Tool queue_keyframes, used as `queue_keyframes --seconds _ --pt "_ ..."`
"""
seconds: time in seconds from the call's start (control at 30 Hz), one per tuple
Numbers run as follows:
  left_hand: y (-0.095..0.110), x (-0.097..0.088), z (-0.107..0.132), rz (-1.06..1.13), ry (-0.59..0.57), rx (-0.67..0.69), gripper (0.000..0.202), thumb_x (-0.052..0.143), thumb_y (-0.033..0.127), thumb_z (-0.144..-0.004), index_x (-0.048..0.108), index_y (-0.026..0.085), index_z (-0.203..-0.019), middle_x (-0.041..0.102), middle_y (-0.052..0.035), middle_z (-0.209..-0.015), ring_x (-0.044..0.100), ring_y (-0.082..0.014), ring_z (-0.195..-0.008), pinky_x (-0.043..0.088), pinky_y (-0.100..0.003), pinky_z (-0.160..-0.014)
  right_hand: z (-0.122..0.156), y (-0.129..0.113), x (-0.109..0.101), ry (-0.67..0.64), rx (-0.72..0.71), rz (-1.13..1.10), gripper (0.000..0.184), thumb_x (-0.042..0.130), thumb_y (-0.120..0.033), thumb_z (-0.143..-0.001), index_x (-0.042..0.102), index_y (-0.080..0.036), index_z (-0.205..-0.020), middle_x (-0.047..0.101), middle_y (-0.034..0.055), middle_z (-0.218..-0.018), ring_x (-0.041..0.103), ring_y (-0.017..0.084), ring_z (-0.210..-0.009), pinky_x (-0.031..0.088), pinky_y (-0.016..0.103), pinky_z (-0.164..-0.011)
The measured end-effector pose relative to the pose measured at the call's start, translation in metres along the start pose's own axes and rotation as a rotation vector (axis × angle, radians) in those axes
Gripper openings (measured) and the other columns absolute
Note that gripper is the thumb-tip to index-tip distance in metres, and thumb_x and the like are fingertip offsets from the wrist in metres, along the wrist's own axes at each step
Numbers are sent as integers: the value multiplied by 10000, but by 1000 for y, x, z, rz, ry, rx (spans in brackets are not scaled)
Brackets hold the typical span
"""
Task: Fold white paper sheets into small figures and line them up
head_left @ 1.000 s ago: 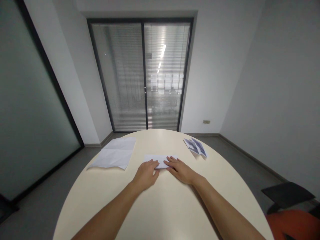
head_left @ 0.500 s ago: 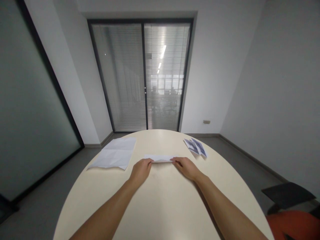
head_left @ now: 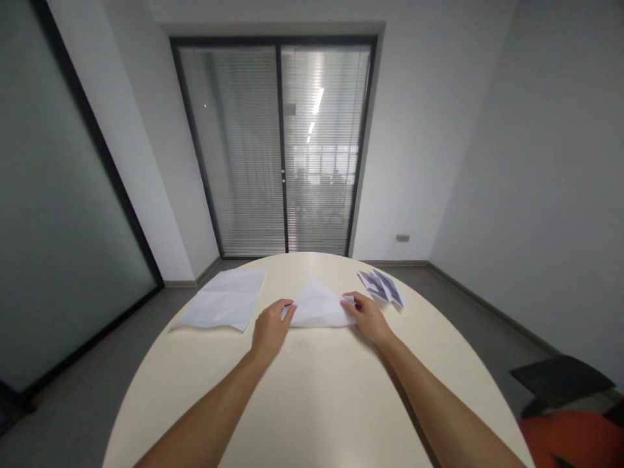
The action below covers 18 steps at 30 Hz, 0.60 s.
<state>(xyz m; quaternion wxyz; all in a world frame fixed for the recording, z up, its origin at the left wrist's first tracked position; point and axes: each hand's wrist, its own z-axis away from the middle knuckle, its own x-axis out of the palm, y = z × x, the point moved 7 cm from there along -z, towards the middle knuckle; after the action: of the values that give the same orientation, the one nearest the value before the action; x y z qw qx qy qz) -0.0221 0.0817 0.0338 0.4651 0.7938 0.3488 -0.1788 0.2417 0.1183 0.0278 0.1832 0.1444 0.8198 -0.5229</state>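
A white sheet of paper (head_left: pixel 319 309), folded to a triangular shape with its point away from me, lies on the cream table (head_left: pixel 312 396). My left hand (head_left: pixel 273 323) pinches its left corner between thumb and fingers. At the right corner, my right hand (head_left: pixel 366 316) grips the paper the same way, the thumb on top. Left of my hands lies a larger creased white sheet (head_left: pixel 227 299), spread flat. Folded paper pieces with a blue-grey print (head_left: pixel 383 287) rest beyond my right hand, not touched by it.
The round table edge curves around the far side. A chair with a black armrest (head_left: pixel 560 380) and an orange seat (head_left: pixel 575 437) stands at the lower right. Behind the table is a glass door with blinds (head_left: pixel 234 156).
The paper between my hands was a narrow strip and now shows as a wider triangle lying toward the table. My hands have moved slightly apart and now hold its two side corners.
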Motion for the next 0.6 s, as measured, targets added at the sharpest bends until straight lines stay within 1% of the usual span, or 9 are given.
queue_keyframes --seconds 0.1,0.17,0.27,0.33,0.47,0.53,0.6 --pt "2 -2 1 71 38 14 195 544 350 -942 674 239 -1035 741 -31 -1049 685 -203 -971 486 -296 -868 -3 2 -1 22 22 -70 384 574 -494 -883 686 -157 -1029 730 68 -930 637 208 -781 467 290 -675" --pt "1 -1 1 87 34 -6 185 560 335 -930 660 242 -1056 741 -30 -1016 686 -197 -951 487 -285 -840 -3 2 -2 40 29 -64 392 568 -506 -880 689 -153 -999 731 69 -905 637 210 -767 468 290 -663" --pt "-2 4 3 53 -17 -61 183 591 309 -907 648 254 -1072 737 -11 -912 689 -185 -876 473 -261 -757 -3 5 -7 76 48 40 376 553 -508 -874 698 -163 -907 725 59 -834 625 208 -737 459 291 -659" --pt "0 7 5 14 -79 -66 168 604 297 -896 656 262 -1052 728 6 -860 683 -174 -827 449 -247 -711 -1 7 -9 81 57 128 360 544 -494 -871 703 -171 -871 720 51 -807 615 205 -723 447 293 -662" --pt "13 16 11 -60 -245 34 185 605 271 -882 685 278 -1049 703 35 -774 648 -147 -717 411 -241 -662 2 10 -8 35 78 287 320 518 -440 -874 710 -186 -838 718 43 -789 619 206 -722 424 296 -665" --pt "20 19 14 -99 -294 109 202 601 271 -881 711 281 -1050 699 22 -768 637 -154 -725 414 -255 -687 3 11 -7 11 87 355 301 510 -410 -877 710 -191 -825 722 45 -791 629 209 -728 420 299 -675" --pt "25 21 16 -125 -312 180 206 599 278 -883 737 278 -1037 706 1 -786 636 -173 -767 425 -281 -750 4 13 -6 6 95 403 277 511 -378 -878 714 -193 -841 732 51 -821 642 212 -754 429 298 -699"
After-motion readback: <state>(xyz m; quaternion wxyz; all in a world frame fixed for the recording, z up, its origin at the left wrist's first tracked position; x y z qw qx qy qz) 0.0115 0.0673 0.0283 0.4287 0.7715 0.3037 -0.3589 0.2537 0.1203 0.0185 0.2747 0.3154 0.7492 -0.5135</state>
